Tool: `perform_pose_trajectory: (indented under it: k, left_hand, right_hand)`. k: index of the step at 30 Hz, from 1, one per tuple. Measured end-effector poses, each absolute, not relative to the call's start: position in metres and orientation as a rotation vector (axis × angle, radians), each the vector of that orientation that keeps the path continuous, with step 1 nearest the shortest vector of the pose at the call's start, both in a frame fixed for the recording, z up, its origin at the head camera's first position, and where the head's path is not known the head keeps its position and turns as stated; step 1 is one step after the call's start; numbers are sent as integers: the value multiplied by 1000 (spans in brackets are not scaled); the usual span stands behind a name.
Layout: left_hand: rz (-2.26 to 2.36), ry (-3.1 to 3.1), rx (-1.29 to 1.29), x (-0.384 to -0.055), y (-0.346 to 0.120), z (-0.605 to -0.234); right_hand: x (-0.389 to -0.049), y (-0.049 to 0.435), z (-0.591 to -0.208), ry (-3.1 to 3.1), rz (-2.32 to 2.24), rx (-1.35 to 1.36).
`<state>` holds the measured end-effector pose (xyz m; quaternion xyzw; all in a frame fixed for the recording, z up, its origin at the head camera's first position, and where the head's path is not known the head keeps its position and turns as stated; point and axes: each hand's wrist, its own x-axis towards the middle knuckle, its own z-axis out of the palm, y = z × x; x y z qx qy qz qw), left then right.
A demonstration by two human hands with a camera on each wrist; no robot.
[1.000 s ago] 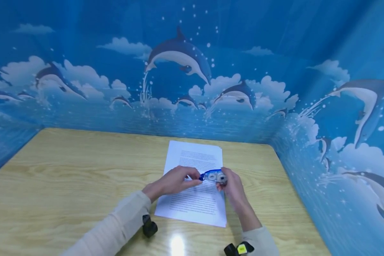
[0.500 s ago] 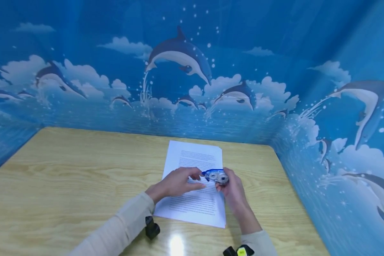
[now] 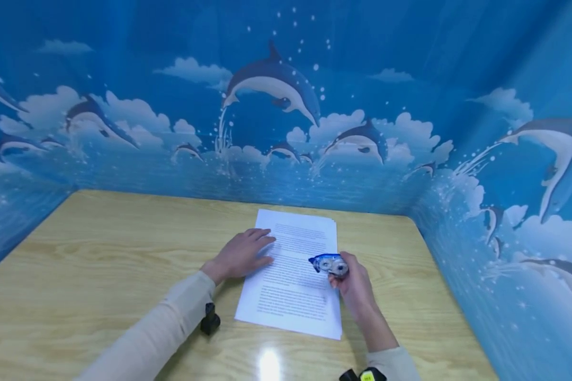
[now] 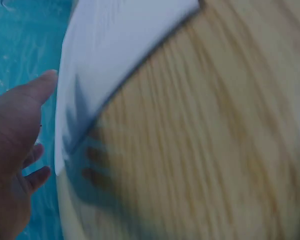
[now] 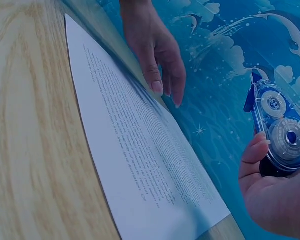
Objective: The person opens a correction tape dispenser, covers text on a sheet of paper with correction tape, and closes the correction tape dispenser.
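A blue correction tape with a clear body sits in my right hand, gripped at its rear end above the paper. Its two round spools and blue tip show closely in the right wrist view, where the right hand is partly cut off. Printed sheets of paper lie stacked on the table. Over their left edge my left hand is spread, holding nothing. Beneath the left hand a shadow falls on paper and wood, so it appears raised.
The wood-grain table reaches back to a blue curtain printed with dolphins, which also runs along the right side. Black wrist cameras sit at both sleeves. A light reflection shines near the table's front.
My left hand has come away from the correction tape's tip and moved left to the paper's edge, its fingers spreading. The right hand still holds the tape in nearly the same place.
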<state>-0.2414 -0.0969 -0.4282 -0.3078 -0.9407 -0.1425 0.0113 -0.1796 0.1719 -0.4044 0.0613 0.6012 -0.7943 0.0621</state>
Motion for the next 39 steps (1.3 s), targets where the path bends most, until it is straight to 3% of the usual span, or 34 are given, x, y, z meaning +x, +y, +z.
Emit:
perform_pose_trajectory:
  k: [24, 39]
  left_hand:
    - [-412, -3079, -981, -253, -117, -451]
    - [-496, -3004, -979, -255, -120, -465]
  right_hand:
    - [-184, 173, -414, 1621, -2538, 289]
    - [-224, 155, -398, 1624, -2607, 434]
